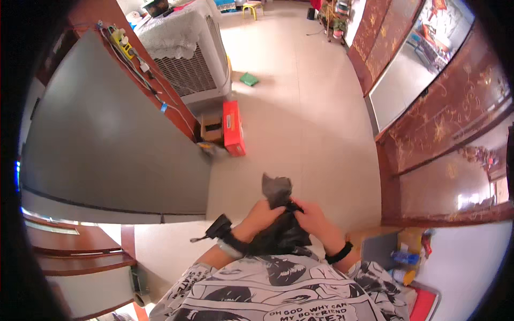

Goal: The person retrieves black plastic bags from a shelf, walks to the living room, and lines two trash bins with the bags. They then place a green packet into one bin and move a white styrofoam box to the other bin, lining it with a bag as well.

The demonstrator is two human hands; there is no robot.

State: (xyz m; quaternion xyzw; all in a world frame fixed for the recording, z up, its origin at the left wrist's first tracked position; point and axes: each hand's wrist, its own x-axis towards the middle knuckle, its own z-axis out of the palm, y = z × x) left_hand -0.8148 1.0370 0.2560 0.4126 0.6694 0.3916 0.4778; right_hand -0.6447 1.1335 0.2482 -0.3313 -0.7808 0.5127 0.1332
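Note:
A black plastic bag (286, 235) hangs in front of my body, gathered at its neck. Its loose top end (276, 187) sticks up and away from me above the gathered part. My left hand (261, 216) is closed on the bag's neck from the left. From the right, my right hand (315, 216) pinches the same neck, thumb and fingers drawn together. The two hands are close to each other. Black bands sit on both wrists, and a small black device (218, 227) is strapped at the left one. The bag's lower end reaches down to my printed shirt.
A large grey refrigerator-like cabinet (107, 134) stands at left. Beyond it are a red box (233, 128), an open brown carton (212, 128) and an air cooler (187, 67). A green packet (249, 79) lies on the tiled floor (310, 123). Brown patterned wardrobe doors (428, 128) line the right.

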